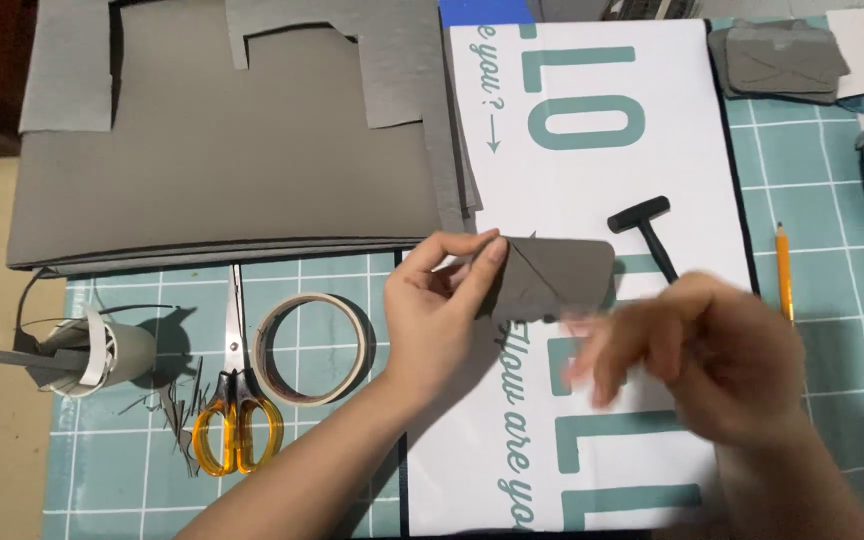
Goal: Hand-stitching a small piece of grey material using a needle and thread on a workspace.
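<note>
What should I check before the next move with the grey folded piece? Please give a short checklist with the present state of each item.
1. Left hand has its grip on the grey folded piece: ok, thumb and fingers pinch its left edge.
2. Right hand grip: cannot tell, it is blurred.
3. Fold lines on the piece visible: ok, diagonal creases show.
4. Small black hammer apart from the piece: ok, it lies just to the right of it on the white printed sheet.
5. Scissors and tape roll clear of both hands: ok, they lie on the cutting mat.
</note>
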